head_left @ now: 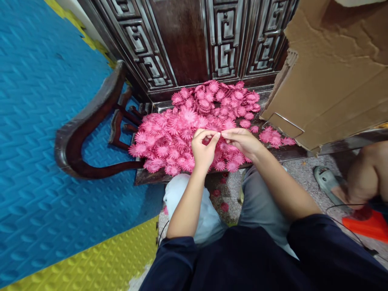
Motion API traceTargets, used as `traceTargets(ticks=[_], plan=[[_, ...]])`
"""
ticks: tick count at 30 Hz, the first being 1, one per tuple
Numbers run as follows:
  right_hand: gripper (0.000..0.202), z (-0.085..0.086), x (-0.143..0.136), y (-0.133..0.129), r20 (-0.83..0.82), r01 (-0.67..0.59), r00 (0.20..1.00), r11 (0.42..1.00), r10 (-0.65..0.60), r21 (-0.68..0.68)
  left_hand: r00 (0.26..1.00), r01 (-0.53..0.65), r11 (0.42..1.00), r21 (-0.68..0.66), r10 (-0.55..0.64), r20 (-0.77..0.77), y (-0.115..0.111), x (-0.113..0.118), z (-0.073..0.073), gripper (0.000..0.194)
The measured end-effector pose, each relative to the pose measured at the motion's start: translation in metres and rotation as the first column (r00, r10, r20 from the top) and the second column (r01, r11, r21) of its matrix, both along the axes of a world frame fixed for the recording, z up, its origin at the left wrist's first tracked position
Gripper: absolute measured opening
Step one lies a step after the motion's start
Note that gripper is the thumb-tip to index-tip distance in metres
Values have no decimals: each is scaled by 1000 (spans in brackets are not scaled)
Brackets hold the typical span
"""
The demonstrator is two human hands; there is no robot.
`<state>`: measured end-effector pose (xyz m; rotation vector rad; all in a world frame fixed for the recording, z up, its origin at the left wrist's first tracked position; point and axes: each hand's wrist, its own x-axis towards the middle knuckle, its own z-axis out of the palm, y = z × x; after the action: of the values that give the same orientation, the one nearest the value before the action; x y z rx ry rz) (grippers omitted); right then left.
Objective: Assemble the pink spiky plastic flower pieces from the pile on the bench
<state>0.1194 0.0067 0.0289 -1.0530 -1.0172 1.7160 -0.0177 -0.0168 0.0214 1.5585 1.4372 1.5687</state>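
Both of my hands meet fingertip to fingertip over a large heap of pink artificial flower pieces point(163, 137) on a dark wooden bench. My left hand point(203, 147) is closed in a pinch, thumb against forefinger. Facing it, my right hand point(241, 140) pinches as well, its tips nearly touching the left ones. Whatever sits between the fingertips is too small and hidden to name. Pink petals spread directly below and behind both hands.
A carved dark wood backrest point(182, 40) rises behind the heap, with a curved armrest point(69, 141) at left. A cardboard box point(333, 81) stands at right beside another person's bare leg point(368, 173). Blue foam matting point(36, 161) covers the left. Several pink pieces lie on the floor.
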Motion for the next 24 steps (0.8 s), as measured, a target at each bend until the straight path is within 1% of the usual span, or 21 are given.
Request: traceTargets(ticks=[2,4,7,10,14,16,19,21,24], plan=[[21,0,-1,0,-18,16,1000,1000,-16,-20,1000,-18,1000,19,18,8,0,-1,1,9],[23,-1,0,1,-29,42,999,998,-43,-46,998,-62,996,71,61,12,-1,-3,2,11],[23,-1,3,3,-46,91,994,994,-94,-62,983,-183,969,165,183,12,0,-9,3,11],[24,-1,3,3,-37,122,992,992,-124,-42,952,-294,930,221,306,-19,2,-12,3,9],[23,-2,-1,2,6,121,993,993,-121,0,918,-358,904,234,387,-91,2,-13,2,13],[24,-3,0,3,2,145,989,989,-145,-6,879,-444,862,243,472,-69,1,-17,4,18],[26,-4,6,7,-22,188,982,981,-189,-45,798,-584,777,234,602,-9,3,-34,7,21],[26,-4,10,9,-17,176,984,983,-177,-44,793,-584,778,233,608,-44,7,-46,7,20],[24,-4,11,9,3,154,988,988,-154,-22,795,-544,810,220,581,-173,14,-55,3,19]])
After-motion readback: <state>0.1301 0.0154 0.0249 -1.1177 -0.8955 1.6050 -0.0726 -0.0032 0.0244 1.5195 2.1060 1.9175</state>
